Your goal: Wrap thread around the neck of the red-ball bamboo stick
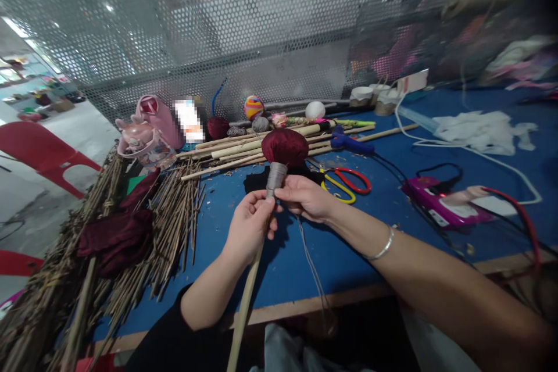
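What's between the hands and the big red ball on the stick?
A band of grey thread wound round the stick, right under the red ball. The head view shows the left hand and right hand pinching just below it.

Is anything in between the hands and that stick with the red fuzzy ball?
Nothing visible. The left hand grips the stick just below its grey thread wrapping, and the right hand pinches at that wrapping under the red ball.

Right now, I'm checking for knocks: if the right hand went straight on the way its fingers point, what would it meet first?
The grey wrap on the stick: the right hand points at it, fingers seemingly pinching its lower end. Just beyond is the left hand.
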